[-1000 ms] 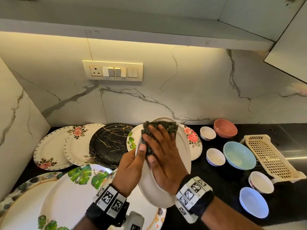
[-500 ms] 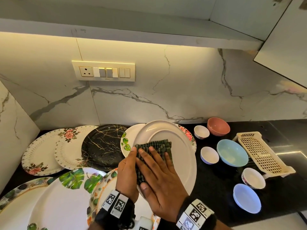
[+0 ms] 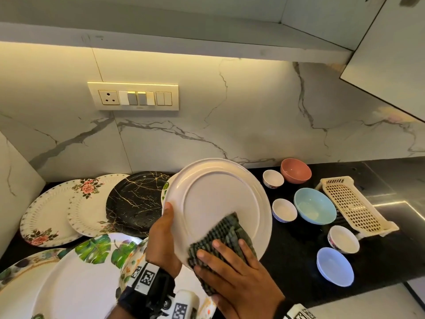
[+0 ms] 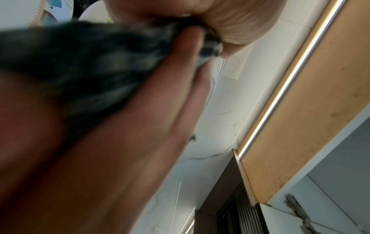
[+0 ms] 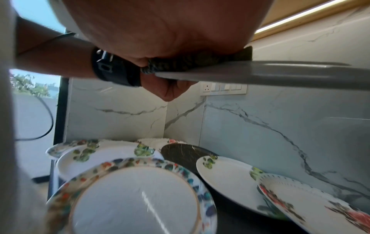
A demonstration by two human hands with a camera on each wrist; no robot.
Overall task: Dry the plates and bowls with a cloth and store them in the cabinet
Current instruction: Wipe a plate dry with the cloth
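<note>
My left hand (image 3: 165, 226) grips a plain white plate (image 3: 218, 199) by its left rim, thumb on the face and fingers hidden behind. The plate is held tilted above the counter, its face toward me. My right hand (image 3: 230, 256) holds a green checked cloth (image 3: 225, 236) against the plate's lower right rim, fingers spread over it and thumb tucked at its lower end. The right wrist view shows the cloth (image 5: 190, 63) squeezed between my palm and the plate (image 5: 280, 72). In the left wrist view the cloth (image 4: 80, 63) is a dark blur under the plate.
Several patterned plates, one of them a black marble plate (image 3: 135, 201), overlap on the black counter (image 3: 299, 261) at left. Several small bowls, a pale blue bowl (image 3: 315, 206) and a pink bowl (image 3: 295, 170) sit at right beside a cream plastic rack (image 3: 354, 208). A cabinet door (image 3: 391, 49) hangs open at upper right.
The plate has turned from nearly edge-on to face me. My right hand slid the cloth from the plate's top edge down to its lower right rim.
</note>
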